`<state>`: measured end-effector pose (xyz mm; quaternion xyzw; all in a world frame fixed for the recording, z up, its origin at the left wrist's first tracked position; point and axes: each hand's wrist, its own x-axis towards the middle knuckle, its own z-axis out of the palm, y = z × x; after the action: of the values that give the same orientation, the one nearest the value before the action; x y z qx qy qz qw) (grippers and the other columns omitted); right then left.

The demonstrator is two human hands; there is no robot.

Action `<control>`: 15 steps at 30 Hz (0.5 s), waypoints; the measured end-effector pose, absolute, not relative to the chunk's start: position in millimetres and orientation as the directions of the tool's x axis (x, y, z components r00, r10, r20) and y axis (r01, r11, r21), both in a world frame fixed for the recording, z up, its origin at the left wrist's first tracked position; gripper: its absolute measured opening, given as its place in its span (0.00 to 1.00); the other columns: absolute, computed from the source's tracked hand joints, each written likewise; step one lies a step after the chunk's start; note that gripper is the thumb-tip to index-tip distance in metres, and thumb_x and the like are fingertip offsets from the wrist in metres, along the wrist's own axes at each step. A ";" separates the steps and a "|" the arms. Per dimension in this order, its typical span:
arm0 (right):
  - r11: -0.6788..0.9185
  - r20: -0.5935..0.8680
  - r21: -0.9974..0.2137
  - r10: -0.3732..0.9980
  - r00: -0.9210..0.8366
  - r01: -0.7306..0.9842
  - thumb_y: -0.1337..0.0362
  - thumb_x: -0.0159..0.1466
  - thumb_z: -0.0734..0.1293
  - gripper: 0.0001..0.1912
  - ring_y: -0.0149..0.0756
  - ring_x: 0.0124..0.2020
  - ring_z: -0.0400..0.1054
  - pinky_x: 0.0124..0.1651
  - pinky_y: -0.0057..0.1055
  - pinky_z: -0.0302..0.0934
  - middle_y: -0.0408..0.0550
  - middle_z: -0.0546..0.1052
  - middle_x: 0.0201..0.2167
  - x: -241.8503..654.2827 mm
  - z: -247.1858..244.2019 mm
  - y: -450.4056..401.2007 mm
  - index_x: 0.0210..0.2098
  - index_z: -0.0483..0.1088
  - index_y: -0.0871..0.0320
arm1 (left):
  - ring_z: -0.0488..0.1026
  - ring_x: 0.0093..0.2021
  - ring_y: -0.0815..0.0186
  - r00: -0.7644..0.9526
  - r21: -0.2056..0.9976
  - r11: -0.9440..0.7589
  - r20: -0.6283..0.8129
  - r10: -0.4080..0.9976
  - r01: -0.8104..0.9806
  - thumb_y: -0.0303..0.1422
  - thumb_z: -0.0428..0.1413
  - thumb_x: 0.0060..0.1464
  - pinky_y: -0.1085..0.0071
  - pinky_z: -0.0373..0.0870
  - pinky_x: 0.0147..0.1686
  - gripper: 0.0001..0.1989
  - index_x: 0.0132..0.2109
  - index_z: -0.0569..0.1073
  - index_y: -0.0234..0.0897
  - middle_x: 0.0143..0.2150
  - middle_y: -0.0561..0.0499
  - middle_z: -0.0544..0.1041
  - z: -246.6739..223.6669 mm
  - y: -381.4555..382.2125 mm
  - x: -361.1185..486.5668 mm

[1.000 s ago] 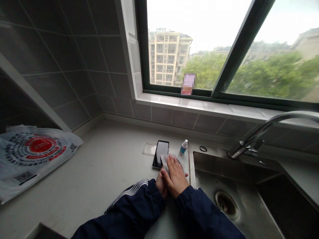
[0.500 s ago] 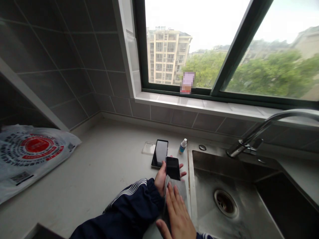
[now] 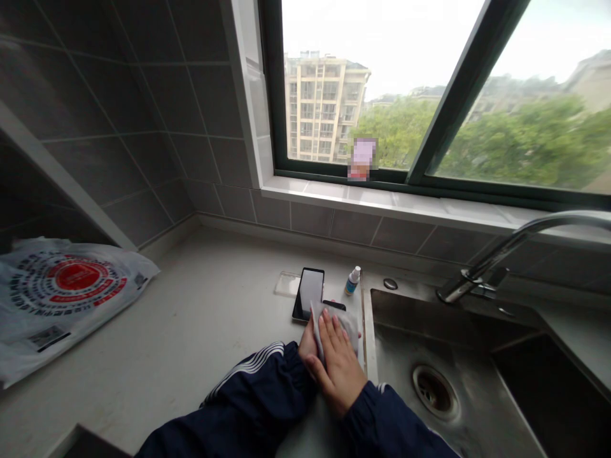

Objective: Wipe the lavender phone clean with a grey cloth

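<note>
"Handheld phone: where is it in the head view?"

"Above the worktop, in the left hand, which supports it from below. Only its dark upper end shows past a pale cloth."

"And the left grip?"

"Curled round the phone, as far as it shows; thumb side at one edge, fingertips peeking out at the opposite one. The rest is hidden."

"The right hand?"

"Palm down over the cloth, fingers extended and slightly apart, pressing it flat rather than pinching it."

"What lies around them?"

"Just beyond the hands, a second phone lies face up, with a clear case beside it. I can't tell whether those two touch. A small white-capped spray bottle stands upright near the sink."

"Anything farther off?"

"A curved metal faucet at the sink, a round metal cap near its corner, and a printed plastic bag well away on the left."
</note>
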<state>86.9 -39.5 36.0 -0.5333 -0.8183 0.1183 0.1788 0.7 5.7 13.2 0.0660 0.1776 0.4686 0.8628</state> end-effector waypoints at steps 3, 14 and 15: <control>0.365 0.153 -0.390 0.931 -0.331 0.845 0.48 0.70 0.53 0.37 0.51 0.71 0.38 0.67 0.50 0.47 0.56 0.46 0.71 82.1 40.2 -11.3 0.69 0.47 0.66 | 0.52 0.69 0.58 0.366 0.287 0.397 -0.159 0.917 -0.872 0.46 0.35 0.64 0.57 0.49 0.64 0.27 0.67 0.57 0.51 0.70 0.55 0.56 12.9 0.3 5.9; 0.369 0.197 -0.388 0.929 -0.314 0.845 0.46 0.70 0.54 0.39 0.52 0.71 0.38 0.66 0.52 0.49 0.57 0.45 0.71 89.1 34.4 -24.5 0.70 0.45 0.65 | 0.52 0.69 0.58 0.345 0.425 0.355 -0.104 0.933 -0.832 0.37 0.47 0.62 0.62 0.44 0.67 0.23 0.63 0.65 0.47 0.67 0.52 0.63 16.3 -1.3 -0.2; 0.387 0.209 -0.383 0.921 -0.329 0.839 0.45 0.69 0.54 0.39 0.53 0.71 0.37 0.66 0.52 0.49 0.57 0.44 0.71 90.7 32.5 -36.3 0.70 0.44 0.65 | 0.55 0.68 0.57 0.396 0.414 0.415 -0.135 0.908 -0.810 0.40 0.46 0.62 0.61 0.46 0.66 0.24 0.63 0.65 0.44 0.65 0.49 0.65 16.5 -0.2 -1.6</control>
<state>90.7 -36.3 32.5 -0.5439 -0.8087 0.1031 0.1986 -1.6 -0.2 16.5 0.1423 0.1724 0.5218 0.8233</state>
